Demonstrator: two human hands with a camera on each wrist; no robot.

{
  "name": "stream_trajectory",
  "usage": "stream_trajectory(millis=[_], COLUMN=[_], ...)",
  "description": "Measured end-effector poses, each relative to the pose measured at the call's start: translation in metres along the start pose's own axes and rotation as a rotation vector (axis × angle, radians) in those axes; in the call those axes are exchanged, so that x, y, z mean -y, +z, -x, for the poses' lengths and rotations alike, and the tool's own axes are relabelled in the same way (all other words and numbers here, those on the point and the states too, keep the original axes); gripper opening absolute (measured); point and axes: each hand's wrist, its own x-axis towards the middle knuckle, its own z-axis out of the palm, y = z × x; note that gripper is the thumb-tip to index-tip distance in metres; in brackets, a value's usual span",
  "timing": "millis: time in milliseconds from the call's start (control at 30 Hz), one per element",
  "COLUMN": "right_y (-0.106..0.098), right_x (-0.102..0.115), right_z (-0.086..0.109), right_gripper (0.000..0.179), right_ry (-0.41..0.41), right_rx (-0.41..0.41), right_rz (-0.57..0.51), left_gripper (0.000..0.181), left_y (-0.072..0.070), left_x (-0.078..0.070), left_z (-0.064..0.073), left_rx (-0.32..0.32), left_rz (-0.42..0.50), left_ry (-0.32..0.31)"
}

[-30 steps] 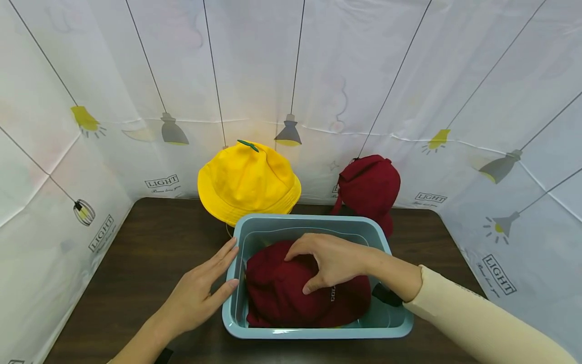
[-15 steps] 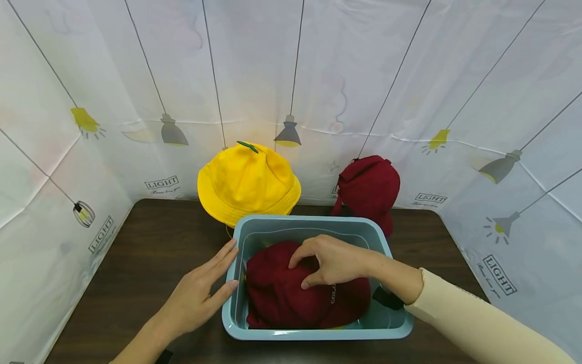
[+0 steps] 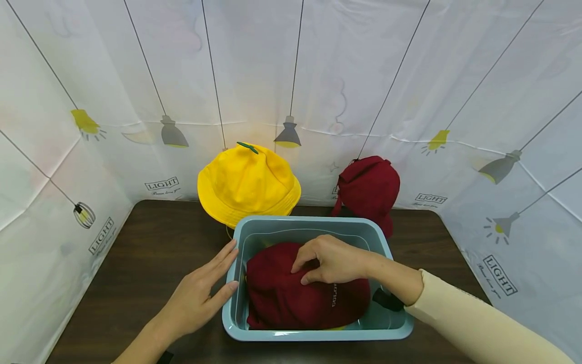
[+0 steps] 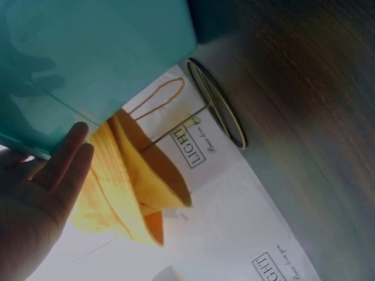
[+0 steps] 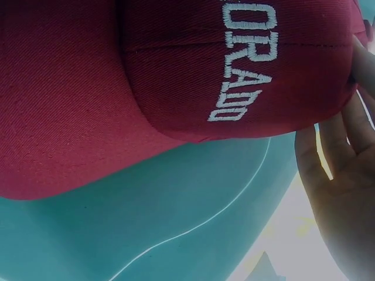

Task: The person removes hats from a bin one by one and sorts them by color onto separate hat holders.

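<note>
A dark red baseball cap (image 3: 277,296) with white lettering lies in a light blue plastic tub (image 3: 313,334), its brim toward the right. My right hand (image 3: 336,260) reaches in from the right and pinches the top of the crown between thumb and fingers. In the right wrist view, the fingers (image 5: 343,137) sit at the crown's edge and part of the lettering (image 5: 243,64) shows. My left hand (image 3: 195,298) has its fingers straight, touching the tub's left rim from outside. A sliver of yellow shows under the cap; what it belongs to is hidden.
Behind the tub, a yellow bucket hat (image 3: 250,182) with a green sprout hangs on a stand with a ring base (image 4: 220,108). A second dark red cap (image 3: 370,187) stands at the back right. A lamp-printed curtain (image 3: 291,65) surrounds the dark wooden table (image 3: 168,232).
My right thumb and fingers have drawn together on the cap's crown, bunching the cloth, and the cap's lettering shows more. The left hand stays at the tub's rim.
</note>
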Motion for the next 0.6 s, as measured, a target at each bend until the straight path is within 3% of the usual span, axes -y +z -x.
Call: stream_trajectory(millis=[600], right_y=[-0.013], right_x=[0.009], right_z=[0.008], right_gripper=[0.019], right_ry=[-0.043], right_rx=[-0.049], right_rz=[0.046], left_gripper=[0.063], left_y=[0.0], left_x=[0.001], left_z=[0.0], left_rx=[-0.001], left_rz=[0.002], left_ry=[-0.004])
